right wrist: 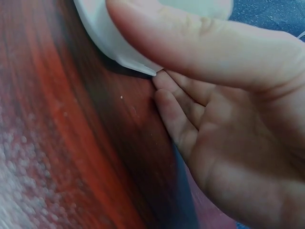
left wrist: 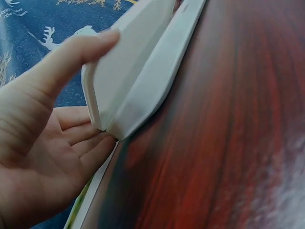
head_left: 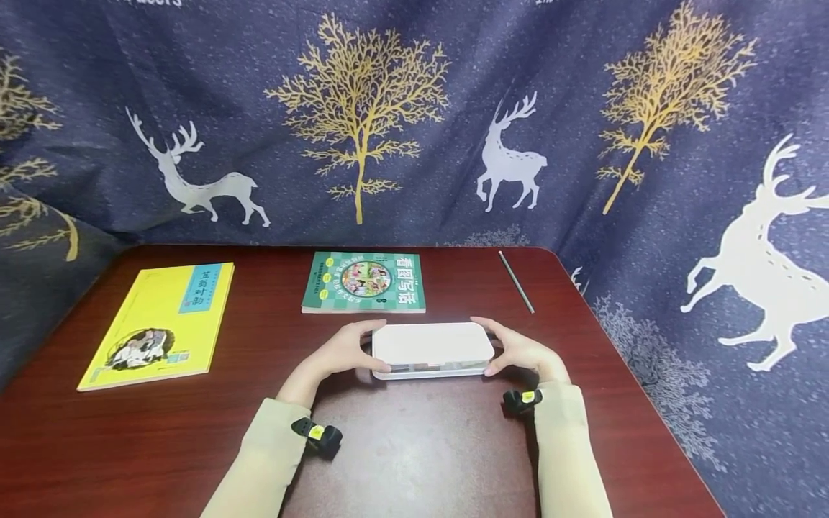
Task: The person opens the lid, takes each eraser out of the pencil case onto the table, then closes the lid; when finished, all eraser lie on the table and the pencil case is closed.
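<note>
A white pencil case [head_left: 432, 344] lies lengthwise on the table, its lid [left wrist: 131, 57] tilted slightly up along the front. Through that front gap, small parts of the contents show in the head view. My left hand [head_left: 343, 351] holds the case's left end, thumb on the lid's edge and fingers round the back. At the opposite end my right hand [head_left: 521, 350] grips the case in the same way, with the thumb [right wrist: 190, 47] in front. In the left wrist view the lid and base spread apart like a V, joined at the back.
Behind the case lies a green book [head_left: 364, 283] with a picture cover. A yellow book [head_left: 162, 324] is at the left of the dark red table [head_left: 129, 446]. Toward the back right lies a thin grey pencil-like stick [head_left: 517, 282]. A blue curtain [head_left: 414, 144] hangs beyond the table.
</note>
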A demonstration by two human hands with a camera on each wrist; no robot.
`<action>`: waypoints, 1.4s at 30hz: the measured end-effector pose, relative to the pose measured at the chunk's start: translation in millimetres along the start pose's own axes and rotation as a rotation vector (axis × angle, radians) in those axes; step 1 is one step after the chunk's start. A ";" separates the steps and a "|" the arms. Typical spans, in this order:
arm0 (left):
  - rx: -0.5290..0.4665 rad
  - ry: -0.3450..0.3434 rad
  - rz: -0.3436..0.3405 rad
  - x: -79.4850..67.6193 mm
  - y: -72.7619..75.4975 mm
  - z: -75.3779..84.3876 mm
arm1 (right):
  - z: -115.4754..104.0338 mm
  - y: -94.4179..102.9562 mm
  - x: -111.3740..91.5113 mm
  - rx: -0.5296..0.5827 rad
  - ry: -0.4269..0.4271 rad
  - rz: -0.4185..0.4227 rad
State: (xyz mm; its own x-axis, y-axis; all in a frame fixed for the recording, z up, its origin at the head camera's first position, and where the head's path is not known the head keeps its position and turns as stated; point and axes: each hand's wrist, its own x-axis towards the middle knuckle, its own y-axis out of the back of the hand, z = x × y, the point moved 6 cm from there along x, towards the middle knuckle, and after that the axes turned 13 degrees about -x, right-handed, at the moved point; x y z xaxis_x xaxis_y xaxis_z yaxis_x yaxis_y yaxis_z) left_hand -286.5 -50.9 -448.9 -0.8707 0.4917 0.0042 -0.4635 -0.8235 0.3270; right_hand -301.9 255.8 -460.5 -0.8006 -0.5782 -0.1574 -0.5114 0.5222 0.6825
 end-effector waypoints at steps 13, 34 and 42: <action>-0.023 -0.042 0.061 1.0 8.3 5.9 | 1.5 -0.1 -2.7 0.050 -0.006 0.005; 0.026 -0.017 0.268 21.1 17.5 17.6 | 3.4 3.6 -6.3 0.063 -0.026 0.042; 0.048 0.055 0.313 29.3 24.3 17.3 | 2.9 3.7 -4.8 0.094 0.021 0.028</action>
State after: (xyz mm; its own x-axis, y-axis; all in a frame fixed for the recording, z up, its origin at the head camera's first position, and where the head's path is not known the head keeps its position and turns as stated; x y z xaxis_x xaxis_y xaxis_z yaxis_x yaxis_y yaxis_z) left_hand -320.5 -51.6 -424.4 -0.9780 0.1998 0.0607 -0.1649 -0.9172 0.3626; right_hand -300.8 262.3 -459.3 -0.8087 -0.5752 -0.1235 -0.5169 0.5946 0.6158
